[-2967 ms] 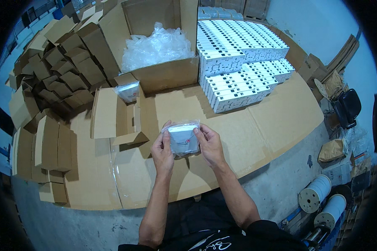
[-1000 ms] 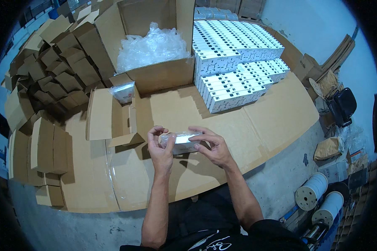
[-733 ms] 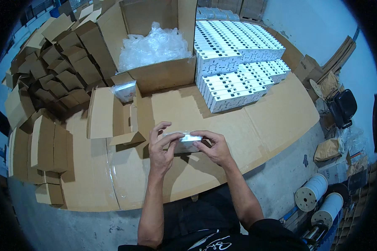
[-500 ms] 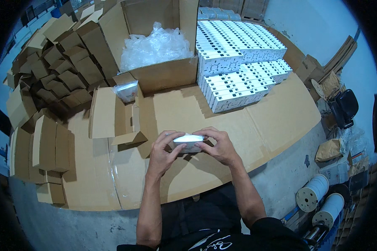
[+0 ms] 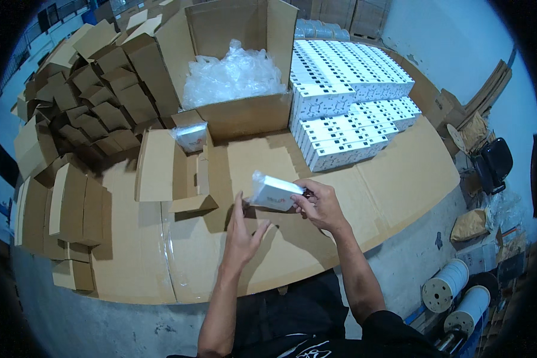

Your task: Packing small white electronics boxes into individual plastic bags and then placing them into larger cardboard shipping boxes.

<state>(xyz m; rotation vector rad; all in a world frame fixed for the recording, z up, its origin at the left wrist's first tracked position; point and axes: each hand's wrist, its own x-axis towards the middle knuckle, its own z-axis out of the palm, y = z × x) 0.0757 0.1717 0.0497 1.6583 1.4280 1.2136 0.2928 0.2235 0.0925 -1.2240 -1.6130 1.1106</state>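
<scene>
A small white box in a clear plastic bag (image 5: 275,192) is held up over the cardboard-covered table, its printed face toward me. My right hand (image 5: 320,206) pinches it at its right end, thumb in front. My left hand (image 5: 243,234) is off the box, just left of and below it, with fingers stretched and thumb apart. To the left of my hands stands an open brown carton (image 5: 210,173). Inside its far end sits another bagged white box (image 5: 191,138); the near part of the carton shows bare cardboard walls.
Behind the carton, a large box (image 5: 244,116) holds crumpled clear plastic bags (image 5: 232,74). Stacked white boxes (image 5: 346,149) stand at the back right. Folded-open brown cartons (image 5: 101,101) pile up at the left, with closed ones (image 5: 74,206) nearer. Cable spools (image 5: 445,286) lie on the floor at right.
My left hand has let go of the bagged box and moved slightly down. The right hand has turned the box so its printed face shows. The whole view has shifted slightly.
</scene>
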